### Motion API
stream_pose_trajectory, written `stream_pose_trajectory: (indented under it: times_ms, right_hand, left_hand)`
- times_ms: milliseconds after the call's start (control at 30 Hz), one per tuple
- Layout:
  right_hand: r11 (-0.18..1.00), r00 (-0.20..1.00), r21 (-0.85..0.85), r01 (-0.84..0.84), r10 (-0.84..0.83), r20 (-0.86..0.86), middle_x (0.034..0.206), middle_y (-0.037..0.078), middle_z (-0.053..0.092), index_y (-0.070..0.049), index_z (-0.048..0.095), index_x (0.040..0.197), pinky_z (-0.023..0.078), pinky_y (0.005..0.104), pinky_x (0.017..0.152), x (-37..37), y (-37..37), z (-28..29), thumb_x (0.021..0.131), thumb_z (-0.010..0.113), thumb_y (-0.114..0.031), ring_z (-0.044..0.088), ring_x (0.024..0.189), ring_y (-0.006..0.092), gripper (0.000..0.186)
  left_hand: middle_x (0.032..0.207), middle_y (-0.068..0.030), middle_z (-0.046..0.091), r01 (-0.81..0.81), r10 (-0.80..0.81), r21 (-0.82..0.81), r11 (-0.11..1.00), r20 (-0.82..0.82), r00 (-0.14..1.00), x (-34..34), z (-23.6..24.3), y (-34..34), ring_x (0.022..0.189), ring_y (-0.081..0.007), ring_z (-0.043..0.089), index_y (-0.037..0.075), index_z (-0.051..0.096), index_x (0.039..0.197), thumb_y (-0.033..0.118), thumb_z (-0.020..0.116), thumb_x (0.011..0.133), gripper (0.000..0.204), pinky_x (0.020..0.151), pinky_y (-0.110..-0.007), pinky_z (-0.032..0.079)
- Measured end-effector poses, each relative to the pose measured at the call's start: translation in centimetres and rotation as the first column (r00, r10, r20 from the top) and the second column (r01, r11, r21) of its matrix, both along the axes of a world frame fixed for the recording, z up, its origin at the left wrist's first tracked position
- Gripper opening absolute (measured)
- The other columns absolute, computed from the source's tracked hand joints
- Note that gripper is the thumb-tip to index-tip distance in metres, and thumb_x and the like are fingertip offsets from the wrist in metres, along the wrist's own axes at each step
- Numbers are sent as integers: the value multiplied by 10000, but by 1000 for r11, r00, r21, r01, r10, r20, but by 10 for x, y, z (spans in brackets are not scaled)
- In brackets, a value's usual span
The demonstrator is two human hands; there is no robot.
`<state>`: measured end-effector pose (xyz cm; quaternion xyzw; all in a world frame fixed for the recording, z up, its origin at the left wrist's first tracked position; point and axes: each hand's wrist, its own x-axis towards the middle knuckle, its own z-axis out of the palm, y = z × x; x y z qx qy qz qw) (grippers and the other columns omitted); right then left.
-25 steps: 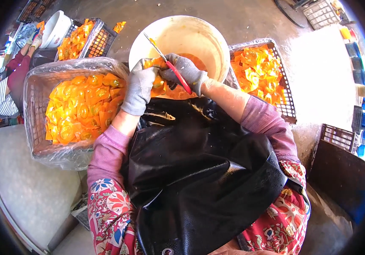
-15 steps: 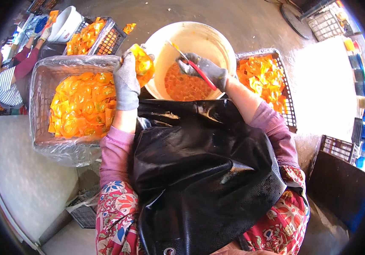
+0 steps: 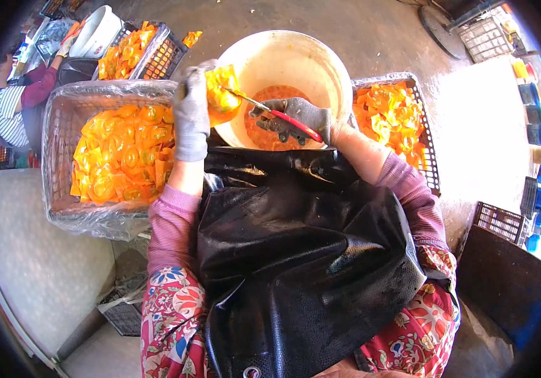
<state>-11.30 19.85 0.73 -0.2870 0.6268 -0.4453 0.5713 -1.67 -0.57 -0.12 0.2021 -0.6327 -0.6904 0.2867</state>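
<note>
My gloved left hand [image 3: 192, 120] is closed on a shiny orange plastic packet [image 3: 223, 101] with a rounded bulge, held over the left rim of a large cream-coloured bucket [image 3: 321, 60]. My gloved right hand [image 3: 311, 113] grips red-handled scissors [image 3: 296, 126] over the bucket. Their blades point left and meet the packet's right side; whether they cut into it I cannot tell. Reddish-orange bits [image 3: 280, 94] lie in the bottom of the bucket, partly hidden by my right hand.
At my left stands a plastic-lined crate [image 3: 59, 145] of orange packets [image 3: 116, 154]. Another crate [image 3: 431, 148] of orange packets is at the right. A third crate [image 3: 157, 60] is at the far left, near another person [image 3: 15, 123]. A black apron [image 3: 302, 252] covers my lap.
My right hand has moved the scissors left and turned their blades onto the packet. My left hand has shifted slightly, turning the packet. The other person's arm has moved.
</note>
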Motion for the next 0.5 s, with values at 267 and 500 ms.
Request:
stream_pose_trajectory:
  times_ms: [267, 500]
  right_hand:
    - [996, 965, -26, 90, -94, -244, 837, 63, 628, -112, 531, 1225, 486, 249, 487, -1, -9, -8, 844, 599, -488, 605, 620, 127, 540]
    - [994, 910, -107, 38, -79, -407, 831, 98, 645, -84, 570, 1167, 502, 304, 604, 1, 0, 8, 869, 564, -466, 627, 660, 188, 485]
  left_hand:
    - [901, -185, 662, 218, -301, 295, 930, 270, 915, 14, 19, 10, 615, -250, 676, 36, 495, 1163, 267, 332, 967, 344, 389, -251, 507]
    - [663, -98, 609, 131, -161, 98, 987, 448, 879, 15, 31, 24, 421, -178, 602, 31, 552, 927, 234, 415, 962, 248, 317, -227, 411]
